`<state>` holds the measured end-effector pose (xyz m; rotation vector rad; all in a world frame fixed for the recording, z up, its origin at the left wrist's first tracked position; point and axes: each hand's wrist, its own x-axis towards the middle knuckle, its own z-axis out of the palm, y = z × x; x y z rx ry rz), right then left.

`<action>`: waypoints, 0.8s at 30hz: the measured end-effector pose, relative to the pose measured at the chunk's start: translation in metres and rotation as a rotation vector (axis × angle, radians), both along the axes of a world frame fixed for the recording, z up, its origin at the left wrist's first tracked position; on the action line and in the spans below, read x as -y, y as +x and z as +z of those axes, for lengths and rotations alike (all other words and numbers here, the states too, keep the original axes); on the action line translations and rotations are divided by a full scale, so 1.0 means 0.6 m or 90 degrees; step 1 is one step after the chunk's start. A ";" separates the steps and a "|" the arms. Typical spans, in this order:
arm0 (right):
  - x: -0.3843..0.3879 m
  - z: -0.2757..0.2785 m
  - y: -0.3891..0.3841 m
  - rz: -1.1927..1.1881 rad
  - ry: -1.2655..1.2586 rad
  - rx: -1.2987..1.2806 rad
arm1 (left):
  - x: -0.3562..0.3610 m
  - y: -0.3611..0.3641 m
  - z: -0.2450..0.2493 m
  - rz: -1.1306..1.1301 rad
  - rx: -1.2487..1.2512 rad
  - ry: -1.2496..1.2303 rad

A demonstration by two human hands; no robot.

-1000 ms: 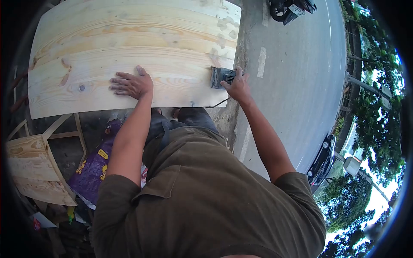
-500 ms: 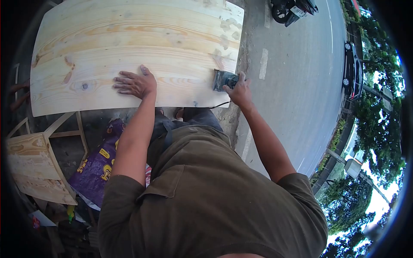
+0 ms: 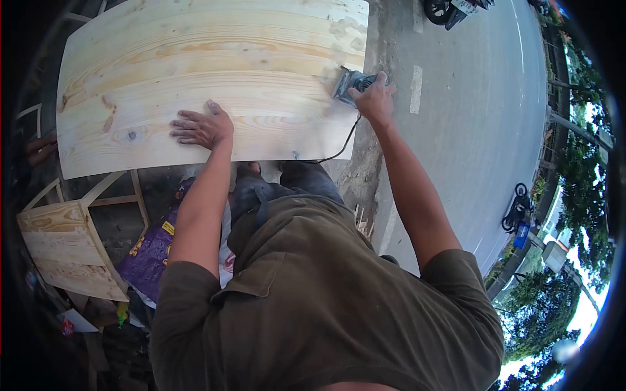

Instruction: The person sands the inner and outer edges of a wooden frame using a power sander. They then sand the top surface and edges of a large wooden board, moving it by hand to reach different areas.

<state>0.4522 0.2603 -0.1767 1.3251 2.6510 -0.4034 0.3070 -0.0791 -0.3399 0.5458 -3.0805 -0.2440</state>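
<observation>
A large pale wooden panel [image 3: 215, 72] with visible grain and knots lies flat in front of me. My left hand [image 3: 203, 126] rests palm down on it, fingers spread, near the edge closest to my body. At the panel's right end, my right hand [image 3: 374, 99] is wrapped over an electric sander [image 3: 352, 85], whose flat base sits on the wood. Its dark power cord [image 3: 342, 150] hangs in a curve back across the near edge. Greyish blotches mark the wood just beyond the sander.
A smaller wooden panel on a frame [image 3: 68, 247] stands at lower left, beside a purple printed sack [image 3: 153, 244]. Another person's hand [image 3: 40, 148] shows at the panel's left end. To the right runs a road [image 3: 469, 117] with a parked motorcycle [image 3: 453, 10].
The sander, under my right hand, has moved away from me along the panel's right end. More of its cord shows. My left hand stays in place. A blue-boxed motorbike appears on the road.
</observation>
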 end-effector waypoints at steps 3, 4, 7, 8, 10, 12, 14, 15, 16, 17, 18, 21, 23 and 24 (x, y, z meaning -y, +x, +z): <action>0.057 0.023 0.014 0.063 -0.045 -0.005 | -0.004 -0.004 -0.006 -0.020 -0.004 0.000; 0.095 0.034 0.025 0.096 -0.067 -0.009 | 0.002 -0.008 -0.009 -0.017 -0.010 -0.004; 0.192 0.041 0.095 0.220 -0.140 -0.017 | 0.037 0.012 0.013 -0.200 -0.009 -0.020; 0.216 0.036 0.122 0.276 -0.147 -0.036 | 0.055 0.027 0.021 -0.299 -0.015 -0.015; 0.249 0.036 0.162 0.390 -0.190 -0.053 | 0.090 0.086 0.028 -0.379 -0.021 0.029; 0.258 0.024 0.159 0.482 -0.210 -0.061 | 0.101 0.152 0.021 -0.377 -0.021 0.024; 0.265 0.010 0.142 0.543 -0.216 -0.061 | 0.102 0.207 0.014 -0.395 -0.035 0.065; 0.269 0.026 0.116 0.546 -0.213 -0.064 | 0.101 0.224 0.022 -0.417 -0.027 0.059; 0.275 0.021 0.092 0.535 -0.206 -0.085 | 0.100 0.233 0.029 -0.438 -0.020 0.056; 0.279 0.016 0.066 0.525 -0.196 -0.103 | 0.101 0.236 0.038 -0.450 0.003 0.067; 0.284 0.011 0.038 0.515 -0.185 -0.119 | 0.104 0.233 0.045 -0.461 0.026 0.082; 0.314 0.028 -0.035 0.497 -0.181 -0.107 | 0.167 0.194 0.070 -0.493 0.099 0.118; 0.349 0.034 -0.069 0.534 -0.196 -0.079 | 0.213 0.152 0.070 -0.449 0.098 0.123; 0.369 0.035 -0.089 0.552 -0.201 -0.064 | 0.243 0.129 0.056 -0.393 0.074 0.116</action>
